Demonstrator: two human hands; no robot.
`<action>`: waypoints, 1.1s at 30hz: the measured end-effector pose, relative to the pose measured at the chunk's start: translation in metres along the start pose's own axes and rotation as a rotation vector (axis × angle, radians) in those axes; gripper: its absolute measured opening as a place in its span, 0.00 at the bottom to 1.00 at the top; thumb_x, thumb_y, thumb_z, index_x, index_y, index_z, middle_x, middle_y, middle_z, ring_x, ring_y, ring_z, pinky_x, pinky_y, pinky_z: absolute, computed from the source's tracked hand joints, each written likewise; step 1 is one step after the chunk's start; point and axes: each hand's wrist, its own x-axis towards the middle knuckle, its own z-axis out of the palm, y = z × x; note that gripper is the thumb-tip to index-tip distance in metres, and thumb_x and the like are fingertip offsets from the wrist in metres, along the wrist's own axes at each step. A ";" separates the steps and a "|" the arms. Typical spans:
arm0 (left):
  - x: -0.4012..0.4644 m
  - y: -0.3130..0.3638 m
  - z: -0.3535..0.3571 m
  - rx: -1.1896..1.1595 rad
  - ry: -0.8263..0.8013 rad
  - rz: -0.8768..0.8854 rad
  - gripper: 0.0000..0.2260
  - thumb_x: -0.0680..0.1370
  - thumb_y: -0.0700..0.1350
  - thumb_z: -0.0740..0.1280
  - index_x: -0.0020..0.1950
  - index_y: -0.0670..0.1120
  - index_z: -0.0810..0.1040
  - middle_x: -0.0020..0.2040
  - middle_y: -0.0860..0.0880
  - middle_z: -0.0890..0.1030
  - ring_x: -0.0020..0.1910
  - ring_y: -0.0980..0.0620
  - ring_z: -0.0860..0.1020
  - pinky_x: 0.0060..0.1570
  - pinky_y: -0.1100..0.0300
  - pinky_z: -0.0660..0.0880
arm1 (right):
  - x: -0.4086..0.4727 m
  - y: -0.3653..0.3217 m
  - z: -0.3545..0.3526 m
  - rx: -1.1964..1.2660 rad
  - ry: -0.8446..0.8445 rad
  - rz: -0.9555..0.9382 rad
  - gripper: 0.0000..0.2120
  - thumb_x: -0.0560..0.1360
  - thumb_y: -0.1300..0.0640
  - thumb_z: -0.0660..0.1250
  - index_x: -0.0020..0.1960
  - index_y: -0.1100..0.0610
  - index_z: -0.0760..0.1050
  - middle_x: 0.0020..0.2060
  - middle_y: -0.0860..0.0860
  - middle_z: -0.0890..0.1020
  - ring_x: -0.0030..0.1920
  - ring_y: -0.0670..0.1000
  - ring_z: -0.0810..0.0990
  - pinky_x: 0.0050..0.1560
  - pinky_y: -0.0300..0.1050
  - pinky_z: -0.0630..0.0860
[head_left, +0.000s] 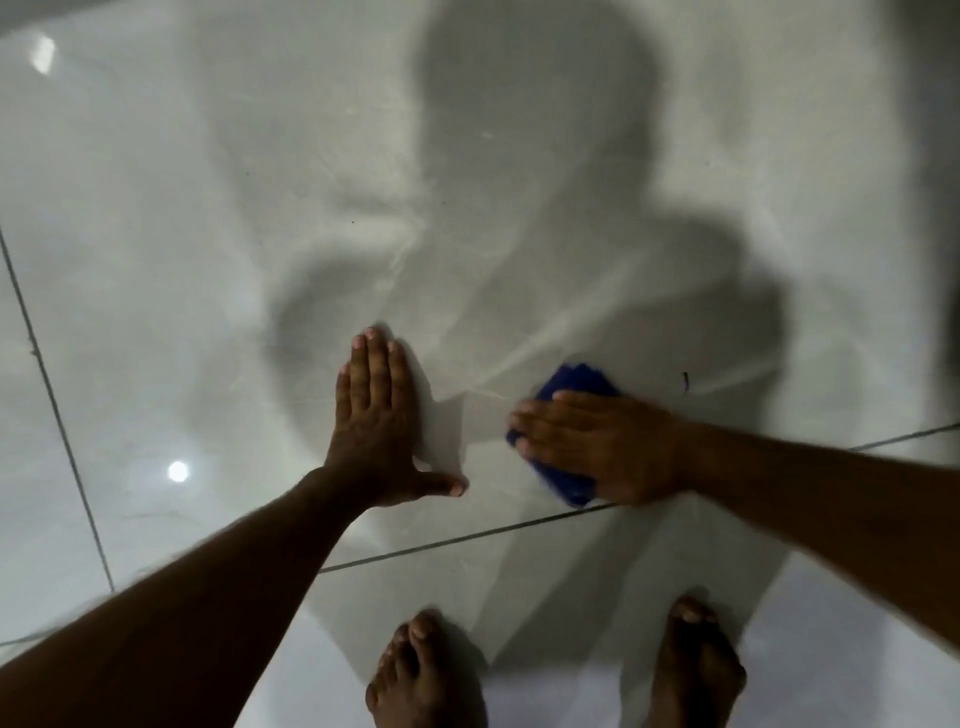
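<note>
Cloth: solid deep blue, no pattern seen. Floor tiles: glossy pale grey-white, faint lighter marble-like veining, thin dark grout lines. Grey shadow across tiles; two white light glints.

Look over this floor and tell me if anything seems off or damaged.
No damage or spill shows. One thin dark mark sits on the tile floor just right of the blue cloth pressed under the right hand; it could be a hair or scratch. Pale streaks cross the tile.
</note>
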 end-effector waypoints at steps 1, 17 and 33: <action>0.000 0.001 -0.001 -0.002 0.013 0.008 0.75 0.51 0.81 0.66 0.73 0.39 0.26 0.72 0.38 0.22 0.72 0.40 0.23 0.69 0.49 0.26 | -0.018 0.026 0.009 -0.053 0.031 0.070 0.34 0.75 0.48 0.64 0.76 0.61 0.61 0.76 0.60 0.62 0.76 0.60 0.60 0.77 0.55 0.52; 0.003 0.013 0.013 0.118 0.052 -0.020 0.75 0.50 0.79 0.66 0.75 0.32 0.35 0.75 0.29 0.34 0.74 0.32 0.31 0.72 0.35 0.36 | -0.043 -0.046 0.022 0.250 0.297 1.458 0.35 0.78 0.44 0.57 0.77 0.65 0.56 0.76 0.65 0.61 0.75 0.66 0.60 0.76 0.62 0.54; 0.002 0.010 0.008 0.098 0.021 -0.017 0.74 0.52 0.82 0.63 0.75 0.33 0.32 0.74 0.31 0.30 0.73 0.33 0.27 0.73 0.36 0.35 | -0.015 -0.094 0.007 0.255 0.169 1.377 0.33 0.79 0.41 0.54 0.78 0.59 0.57 0.77 0.62 0.59 0.75 0.68 0.58 0.72 0.69 0.56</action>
